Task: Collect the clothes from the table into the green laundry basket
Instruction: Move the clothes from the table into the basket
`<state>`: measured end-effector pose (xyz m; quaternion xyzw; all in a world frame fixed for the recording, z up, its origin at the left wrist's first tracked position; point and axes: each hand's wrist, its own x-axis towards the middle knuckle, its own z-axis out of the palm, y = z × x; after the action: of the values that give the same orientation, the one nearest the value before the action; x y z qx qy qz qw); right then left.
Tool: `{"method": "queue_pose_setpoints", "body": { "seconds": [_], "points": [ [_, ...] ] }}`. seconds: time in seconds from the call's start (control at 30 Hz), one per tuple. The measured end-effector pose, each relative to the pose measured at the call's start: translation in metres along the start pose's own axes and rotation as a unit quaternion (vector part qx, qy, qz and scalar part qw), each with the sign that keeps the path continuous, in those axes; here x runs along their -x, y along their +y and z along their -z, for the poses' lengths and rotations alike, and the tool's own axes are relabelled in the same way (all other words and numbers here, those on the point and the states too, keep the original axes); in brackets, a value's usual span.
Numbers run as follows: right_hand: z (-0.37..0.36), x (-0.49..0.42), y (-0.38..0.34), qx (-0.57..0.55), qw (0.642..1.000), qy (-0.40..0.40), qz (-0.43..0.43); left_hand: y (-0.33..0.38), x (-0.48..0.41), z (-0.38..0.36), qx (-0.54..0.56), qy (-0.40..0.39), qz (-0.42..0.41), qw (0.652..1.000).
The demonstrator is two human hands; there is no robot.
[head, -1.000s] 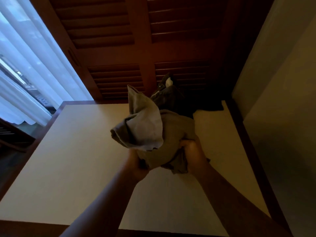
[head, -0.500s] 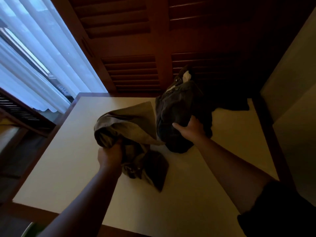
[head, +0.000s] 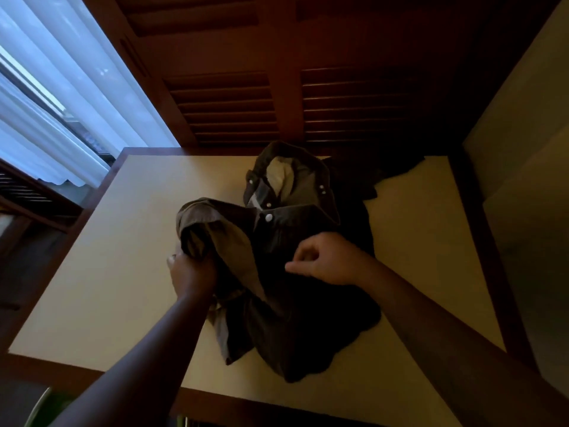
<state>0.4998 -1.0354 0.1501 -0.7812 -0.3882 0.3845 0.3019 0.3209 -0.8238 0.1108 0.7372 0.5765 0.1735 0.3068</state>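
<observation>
Clothes [head: 277,328] lie heaped mid-table [head: 107,257]: soft, light and floppy, best gathered in bunched handfuls. Left hand [head: 192,274] clenches an olive fold [head: 228,241]. Right hand [head: 326,263] curls over the shirt [head: 295,229]; dimness hides whether it pinches.

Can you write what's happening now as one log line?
left hand: grips crumpled olive cloth garment | right hand: on dark snap-button shirt, grip unclear | both clothes: on beige table

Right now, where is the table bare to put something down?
Bare: the left side of the table, from its edge to the left hand gripping the olive garment; also the right strip beside the dark shirt. Crowded: the middle and far right corner.
</observation>
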Motion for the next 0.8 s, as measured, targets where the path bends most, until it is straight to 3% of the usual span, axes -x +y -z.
{"method": "queue_pose_setpoints", "body": {
  "seconds": [0.07, 0.1, 0.2, 0.3, 0.5, 0.6, 0.67, 0.73, 0.8],
  "points": [
    [-0.004, -0.007, 0.011, 0.095, 0.973, 0.210, 0.005, -0.010, 0.002, 0.000, -0.014, 0.004, -0.016, 1.000],
    [-0.007, -0.012, 0.020, 0.127, 0.960, 0.248, -0.018, -0.015, 0.002, 0.001, -0.017, 0.005, -0.021, 1.000],
    [-0.020, -0.023, 0.038, 0.015, 0.978, 0.166, -0.124, -0.023, 0.007, 0.007, -0.017, -0.001, -0.031, 0.999],
    [-0.039, -0.032, 0.047, -0.080, 0.982, 0.137, -0.102, -0.031, 0.012, 0.015, -0.013, 0.001, -0.037, 0.999],
    [-0.084, -0.031, 0.023, -0.046, 0.992, 0.104, -0.063, -0.072, 0.019, 0.051, -0.014, 0.006, -0.015, 1.000],
    [-0.099, -0.035, -0.001, 0.050, 0.988, 0.131, -0.063, -0.091, 0.024, 0.073, 0.029, 0.035, -0.001, 0.999],
    [-0.112, -0.031, -0.030, 0.133, 0.967, 0.215, -0.002, -0.106, 0.030, 0.091, 0.084, 0.061, 0.015, 0.994],
    [-0.129, -0.022, -0.066, 0.135, 0.944, 0.269, 0.134, -0.120, 0.038, 0.111, 0.160, 0.079, 0.055, 0.982],
    [-0.152, -0.018, -0.098, 0.110, 0.934, 0.202, 0.274, -0.136, 0.048, 0.130, 0.211, 0.091, 0.076, 0.970]
  ]
}}
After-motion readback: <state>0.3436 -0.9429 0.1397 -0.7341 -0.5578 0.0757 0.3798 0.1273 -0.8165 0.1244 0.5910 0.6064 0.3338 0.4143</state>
